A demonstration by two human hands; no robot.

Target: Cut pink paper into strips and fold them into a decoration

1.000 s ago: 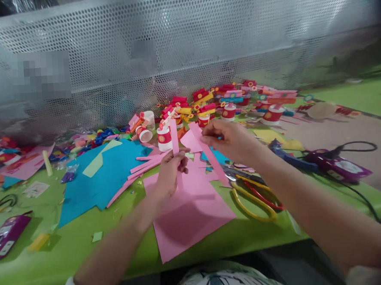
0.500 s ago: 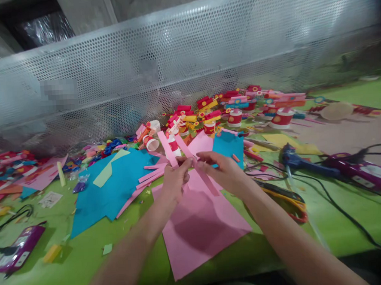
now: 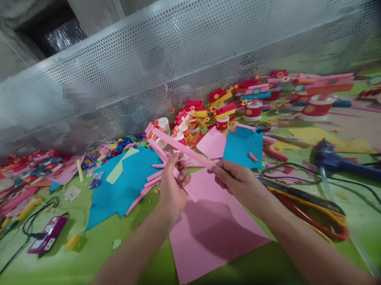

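My right hand pinches the near end of a long pink paper strip, which slants up and left over the workbench. Between the thumb and fingers of my left hand is a second pink strip, its lower part partly covered by the hand. The two strips are apart at the hands and come close together at their far ends. Below both hands lies a pink paper sheet, partly in shadow. More cut pink strips rest on a blue sheet left of my left hand.
Scissors and a blue glue gun with cables lie at right. Red paper-cup models stand behind the hands, before a perforated metal screen. A purple power box sits at left on the green table.
My hands have moved apart. The right hand has shifted to its strip's near end, swinging that strip so it slants left. The whole view has turned slightly left.
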